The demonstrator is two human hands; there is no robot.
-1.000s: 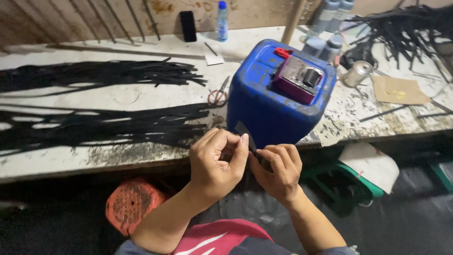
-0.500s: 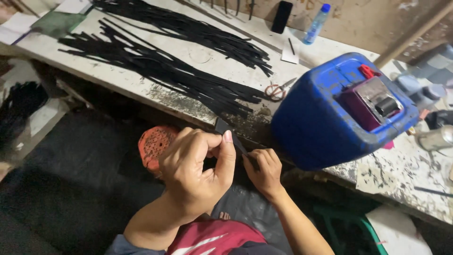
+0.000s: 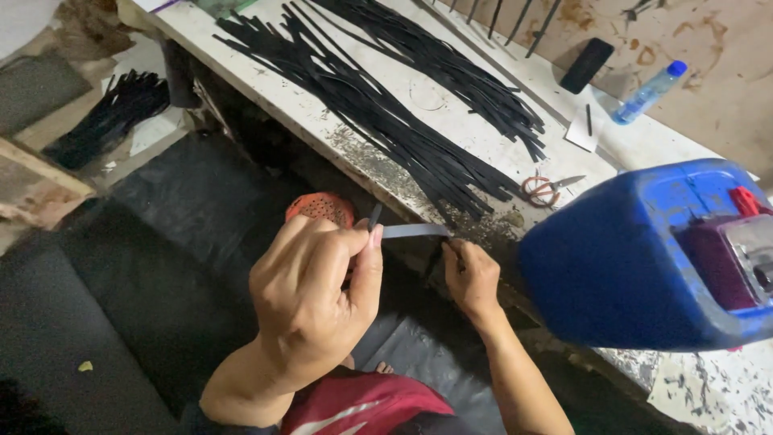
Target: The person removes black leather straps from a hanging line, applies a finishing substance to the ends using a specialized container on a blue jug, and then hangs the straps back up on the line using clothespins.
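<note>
A: L hand?
B: Left hand (image 3: pixel 314 294) is at about 7 o'clock in the view, fingers curled tight, thumb and forefinger pinched on one end of a thin dark strip (image 3: pixel 415 231).

A: R hand?
B: Right hand (image 3: pixel 471 278) sits at 3 o'clock from the L, fingers closed on the strip's other end. The strip runs flat between the two hands, just under the table edge (image 3: pixel 266 101).

A: What's around?
B: Piles of black strips (image 3: pixel 378 97) on the table, 12 o'clock from the hands. Scissors (image 3: pixel 547 189) w/ orange handles at 1 o'clock. Big blue jerrycan (image 3: pixel 636 258) at 3 o'clock, close to the R hand. Plastic bottle (image 3: pixel 648 93) and black phone (image 3: pixel 586 66) farther off, 1 o'clock. Orange perforated thing (image 3: pixel 322 208) just beyond the L hand; can't tell what it is.
</note>
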